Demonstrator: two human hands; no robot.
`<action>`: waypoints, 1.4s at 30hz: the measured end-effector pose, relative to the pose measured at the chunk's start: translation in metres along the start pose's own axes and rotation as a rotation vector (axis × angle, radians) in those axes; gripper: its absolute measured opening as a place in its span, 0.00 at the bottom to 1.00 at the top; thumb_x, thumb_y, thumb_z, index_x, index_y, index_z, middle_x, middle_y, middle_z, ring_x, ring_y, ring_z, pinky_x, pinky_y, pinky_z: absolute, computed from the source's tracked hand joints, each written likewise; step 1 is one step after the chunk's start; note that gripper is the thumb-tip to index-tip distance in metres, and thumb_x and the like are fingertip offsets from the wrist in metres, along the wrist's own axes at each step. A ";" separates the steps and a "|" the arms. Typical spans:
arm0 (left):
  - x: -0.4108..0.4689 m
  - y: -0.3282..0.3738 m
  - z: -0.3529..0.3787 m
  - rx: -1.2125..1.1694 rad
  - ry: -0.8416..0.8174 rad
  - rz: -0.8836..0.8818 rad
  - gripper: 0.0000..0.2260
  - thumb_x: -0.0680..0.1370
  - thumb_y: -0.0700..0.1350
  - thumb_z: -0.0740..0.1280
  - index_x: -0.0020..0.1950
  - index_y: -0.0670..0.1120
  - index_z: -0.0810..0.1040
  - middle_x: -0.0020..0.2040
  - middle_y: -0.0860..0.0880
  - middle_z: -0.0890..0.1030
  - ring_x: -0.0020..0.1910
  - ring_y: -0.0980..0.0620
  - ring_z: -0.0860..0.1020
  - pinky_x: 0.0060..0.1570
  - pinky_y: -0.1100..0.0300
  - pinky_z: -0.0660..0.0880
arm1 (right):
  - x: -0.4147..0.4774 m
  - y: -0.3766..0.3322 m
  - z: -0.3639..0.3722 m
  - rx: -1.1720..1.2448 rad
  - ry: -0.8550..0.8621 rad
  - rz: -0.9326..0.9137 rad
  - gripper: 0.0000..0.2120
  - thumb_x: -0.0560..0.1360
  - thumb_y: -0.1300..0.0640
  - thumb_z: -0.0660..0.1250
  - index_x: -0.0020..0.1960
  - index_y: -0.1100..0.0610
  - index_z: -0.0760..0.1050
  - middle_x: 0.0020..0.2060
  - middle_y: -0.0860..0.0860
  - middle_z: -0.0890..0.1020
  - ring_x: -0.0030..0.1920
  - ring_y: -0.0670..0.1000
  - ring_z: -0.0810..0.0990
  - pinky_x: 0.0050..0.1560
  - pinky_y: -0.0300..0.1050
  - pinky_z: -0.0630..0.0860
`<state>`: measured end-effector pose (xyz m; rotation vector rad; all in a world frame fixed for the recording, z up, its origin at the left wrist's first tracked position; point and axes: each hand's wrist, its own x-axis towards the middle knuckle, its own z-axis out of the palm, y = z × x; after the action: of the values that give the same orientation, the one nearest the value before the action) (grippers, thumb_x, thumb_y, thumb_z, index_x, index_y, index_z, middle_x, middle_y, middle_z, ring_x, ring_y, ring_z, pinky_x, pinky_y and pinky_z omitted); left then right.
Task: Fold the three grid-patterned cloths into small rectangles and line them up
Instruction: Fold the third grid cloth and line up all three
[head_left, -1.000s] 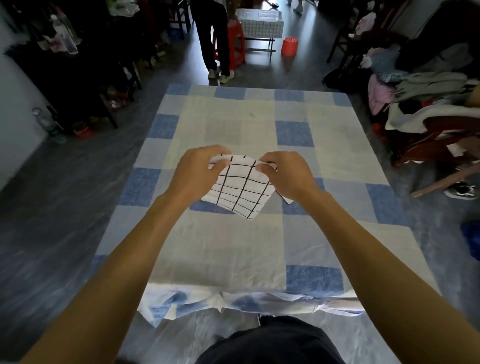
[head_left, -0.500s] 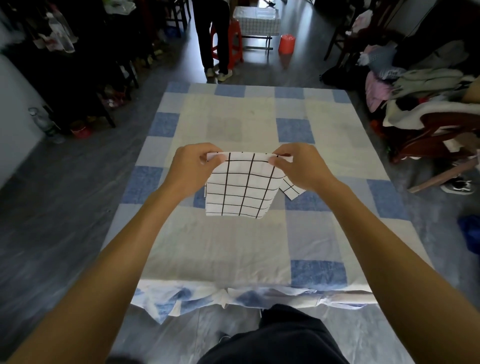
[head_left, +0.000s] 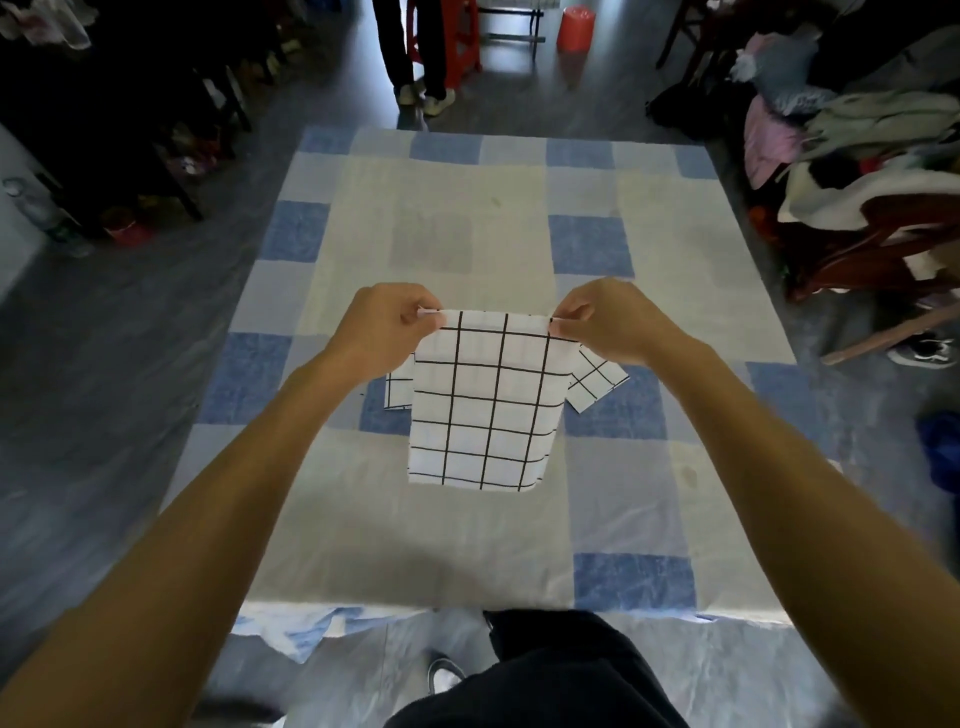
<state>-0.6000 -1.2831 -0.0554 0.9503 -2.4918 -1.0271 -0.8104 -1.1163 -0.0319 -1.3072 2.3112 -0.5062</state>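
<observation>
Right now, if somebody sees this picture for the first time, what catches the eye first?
The grid-patterned cloth at the centre, held up by its top corners between the left hand and the right hand. Behind it peek a second grid cloth at the left and a third grid cloth at the right, on the checked blue sheet. A heap of clothes fills the right edge.

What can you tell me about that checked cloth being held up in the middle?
The cloth is white with thin black grid lines and looks like light fabric. It hangs as a rough rectangle, top edge stretched level. The left hand pinches its top left corner, the right hand its top right. It hangs over the blue-checked table cover, partly hiding two smaller grid-patterned pieces lying behind it. Whether its bottom edge touches the cover is unclear.
</observation>
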 end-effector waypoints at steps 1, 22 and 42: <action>0.009 -0.005 0.005 0.020 0.002 -0.012 0.02 0.76 0.47 0.68 0.44 0.51 0.80 0.41 0.52 0.81 0.38 0.57 0.77 0.38 0.71 0.69 | 0.012 0.008 0.003 -0.002 -0.019 0.017 0.06 0.74 0.51 0.69 0.47 0.51 0.82 0.42 0.47 0.81 0.43 0.46 0.78 0.39 0.37 0.69; 0.144 -0.085 0.094 0.118 0.009 -0.136 0.06 0.77 0.46 0.67 0.48 0.45 0.81 0.43 0.54 0.79 0.41 0.56 0.76 0.41 0.74 0.68 | 0.144 0.105 0.097 0.616 -0.069 0.398 0.25 0.69 0.50 0.75 0.63 0.52 0.70 0.47 0.48 0.80 0.45 0.44 0.79 0.39 0.34 0.73; 0.169 -0.113 0.114 -0.008 -0.040 -0.028 0.06 0.79 0.46 0.64 0.50 0.45 0.79 0.44 0.53 0.79 0.43 0.57 0.75 0.46 0.68 0.71 | 0.136 0.121 0.138 0.233 -0.159 0.380 0.12 0.71 0.55 0.73 0.50 0.59 0.75 0.45 0.54 0.81 0.45 0.53 0.79 0.47 0.45 0.74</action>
<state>-0.7269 -1.3967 -0.2141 0.9739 -2.5117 -1.0740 -0.8847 -1.1891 -0.2354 -0.7485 2.2156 -0.5039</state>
